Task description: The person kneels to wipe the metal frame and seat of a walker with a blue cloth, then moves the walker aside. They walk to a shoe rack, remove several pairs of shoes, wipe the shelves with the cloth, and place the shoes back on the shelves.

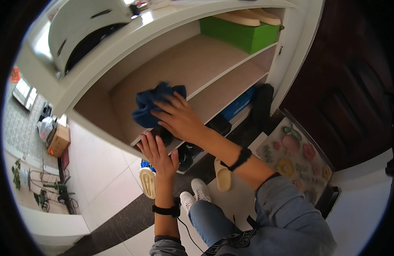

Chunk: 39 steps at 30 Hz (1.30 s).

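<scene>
A crumpled dark-blue cloth point(149, 107) lies on the upper shelf point(171, 67) of a white shoe cabinet, towards its left end. My right hand point(181, 118) has its fingers spread over the cloth's near side and holds it against the shelf; both are slightly blurred. Lower and to the left, my left hand point(160, 156) is raised flat with nothing in it. Its fingertips are by the cabinet's front edge, and I cannot tell whether they touch it. Dark shoes point(185, 156) show partly on the lower levels behind my hands.
A green box point(241, 33) bearing beige slippers point(245, 16) fills the shelf's right end. Below are a blue box point(238, 104) and a black upright item point(262, 102). Beige slippers point(223, 176) lie on the floor near my white shoes point(197, 193). A dark door point(341, 86) and flowered mat point(293, 156) are right.
</scene>
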Each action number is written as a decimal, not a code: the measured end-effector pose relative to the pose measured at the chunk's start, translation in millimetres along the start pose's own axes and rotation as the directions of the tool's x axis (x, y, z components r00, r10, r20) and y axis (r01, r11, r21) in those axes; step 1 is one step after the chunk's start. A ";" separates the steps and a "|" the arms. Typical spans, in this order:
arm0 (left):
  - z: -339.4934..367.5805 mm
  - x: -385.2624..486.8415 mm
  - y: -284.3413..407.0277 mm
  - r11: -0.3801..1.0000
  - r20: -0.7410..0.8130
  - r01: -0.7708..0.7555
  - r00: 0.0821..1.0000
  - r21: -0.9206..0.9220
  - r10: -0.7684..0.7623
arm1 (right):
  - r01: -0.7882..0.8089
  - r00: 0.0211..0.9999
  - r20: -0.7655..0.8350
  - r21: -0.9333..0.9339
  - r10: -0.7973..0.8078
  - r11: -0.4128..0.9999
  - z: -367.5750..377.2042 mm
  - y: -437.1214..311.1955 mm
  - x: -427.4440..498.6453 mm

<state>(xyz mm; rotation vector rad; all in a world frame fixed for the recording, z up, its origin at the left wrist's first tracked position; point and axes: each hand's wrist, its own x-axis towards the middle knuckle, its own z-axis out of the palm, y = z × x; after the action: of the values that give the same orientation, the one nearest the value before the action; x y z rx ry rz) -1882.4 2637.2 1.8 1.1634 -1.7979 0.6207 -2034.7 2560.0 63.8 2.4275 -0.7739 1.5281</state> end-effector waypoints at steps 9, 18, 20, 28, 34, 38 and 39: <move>63.4 78.5 25.8 0.935 0.302 -0.022 0.949 0.354 -0.092 | -0.047 0.994 0.092 -0.123 0.059 0.991 -71.8 189.5 -33.8; 66.8 83.8 36.7 0.895 0.317 -0.038 0.941 0.444 -0.117 | -0.299 0.931 -0.270 -0.177 0.246 0.938 -81.9 216.4 -41.7; 68.1 86.8 41.3 0.892 0.299 -0.021 0.946 0.451 -0.129 | -0.183 0.969 -0.187 -0.109 0.160 0.977 -60.1 189.8 -44.5; 89.9 68.8 72.9 0.940 0.312 -0.038 0.947 0.340 -0.074 | 0.170 0.981 0.084 0.072 -0.176 0.983 -76.8 228.8 -113.5; 145.8 2.5 100.8 0.985 0.621 -0.043 0.781 0.166 -0.071 | -0.453 0.877 0.038 -0.264 0.479 0.851 -81.5 338.0 -189.9; 186.3 -41.5 105.8 0.949 0.621 0.234 0.717 0.213 -0.316 | -0.470 0.819 0.306 -0.129 0.486 0.873 -25.7 263.3 -195.5; 193.7 -48.7 106.5 0.925 0.621 0.300 0.687 0.232 -0.378 | -0.394 0.838 0.396 -0.038 0.376 0.918 -9.3 231.3 -194.6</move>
<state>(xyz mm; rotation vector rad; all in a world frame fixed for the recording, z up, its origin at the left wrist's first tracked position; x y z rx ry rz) -2047.9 2555.9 -129.7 1.9190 -2.0371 0.0694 -2226.2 2432.3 -132.3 2.7837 -1.3953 1.1687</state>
